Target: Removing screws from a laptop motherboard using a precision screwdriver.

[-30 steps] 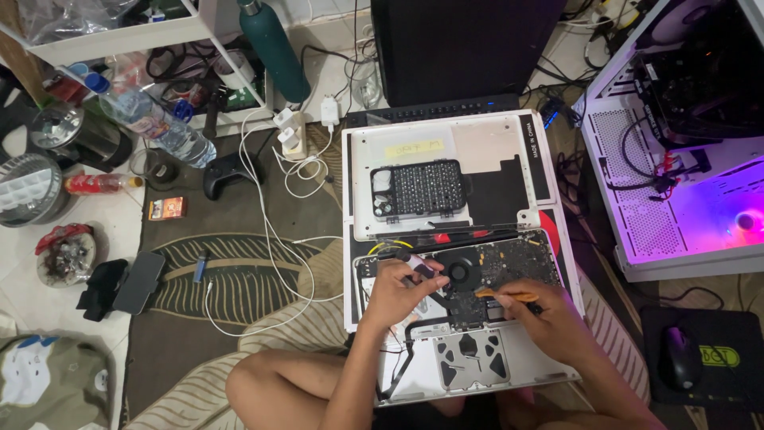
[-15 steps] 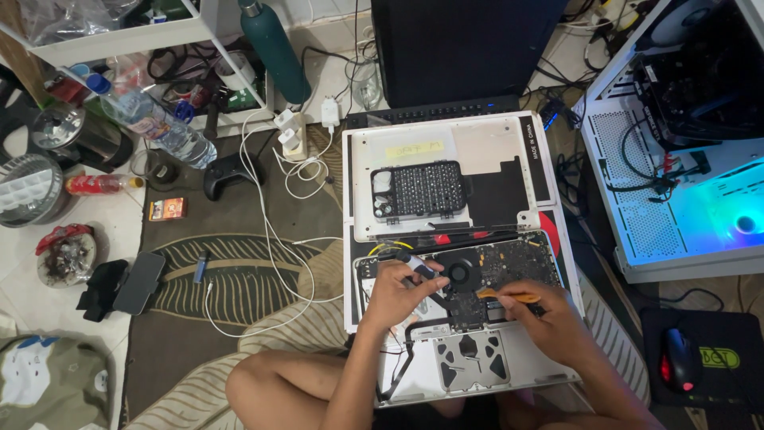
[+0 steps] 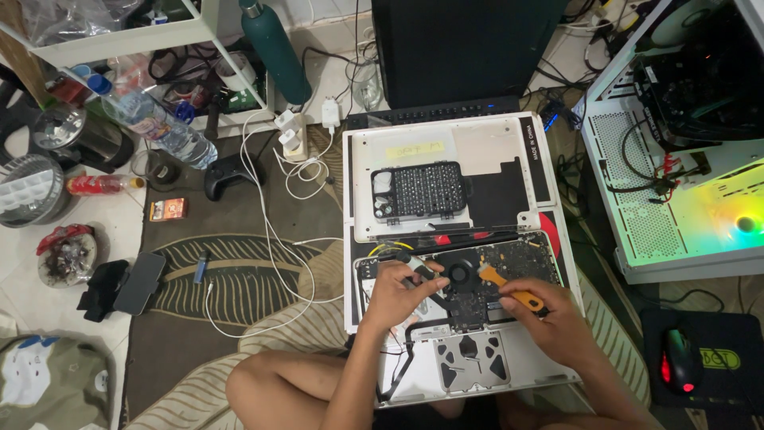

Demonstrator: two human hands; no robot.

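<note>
Nearest the person, the opened silver laptop shell [image 3: 477,374] lies bottom-up against their crossed legs, so the exposed dark circuit board [image 3: 509,279] faces up within easy reach. The left hand [image 3: 395,296] is curled closed on a small slim grey tool [image 3: 419,269] by the round black fan [image 3: 458,275], as if steadying there, while the right hand [image 3: 549,317] grips an orange flat pry tool [image 3: 509,293] with its tip on the board. Beyond, the removed pale bottom cover [image 3: 493,151] serves as a tray, carrying the black screwdriver bit case [image 3: 419,191] near its middle.
</note>
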